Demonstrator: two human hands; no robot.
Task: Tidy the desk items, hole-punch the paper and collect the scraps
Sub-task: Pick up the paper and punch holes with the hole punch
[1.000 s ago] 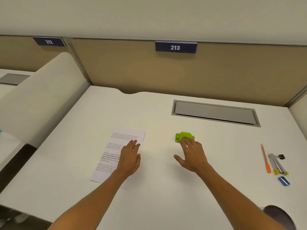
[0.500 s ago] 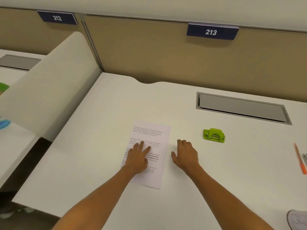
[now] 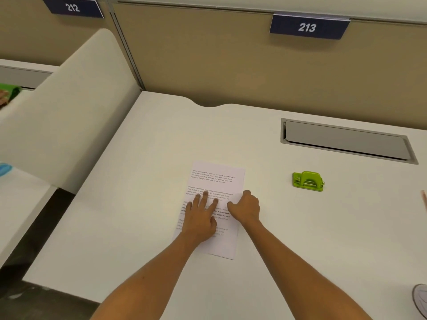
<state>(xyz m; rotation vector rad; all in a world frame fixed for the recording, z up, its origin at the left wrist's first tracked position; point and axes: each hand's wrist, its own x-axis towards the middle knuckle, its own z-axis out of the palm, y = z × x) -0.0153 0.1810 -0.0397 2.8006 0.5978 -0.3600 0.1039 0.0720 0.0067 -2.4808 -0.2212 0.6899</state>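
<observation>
Now the left hand (image 3: 200,218) is laid flat on the paper (image 3: 213,204), fingers spread apart and pressing the lower half of the sheet against the desk (image 3: 143,172). Just beside it, the right hand (image 3: 246,209) is curled at the sheet's right edge, fingers bent together; whether the edge is actually pinched cannot be told, since the fingertips are hidden under the knuckles. The paper is seen lying lengthwise near the front middle of the desk, slightly skewed. Further right, well apart from both hands, the green hole punch (image 3: 308,181) is resting untouched, in front of the grey cable hatch (image 3: 346,140).

Progress is judged to be early: no punched holes are visible in the sheet and no scraps are seen on the desk, so punching and scrap collection appear to be left. How well the tidying is done cannot be settled, as the right part of the desk is cut off.

Counted: one sheet, one hole punch, two hands, one hatch, and two numbered signs, 212 (image 3: 72,7) and 213 (image 3: 307,27).
</observation>
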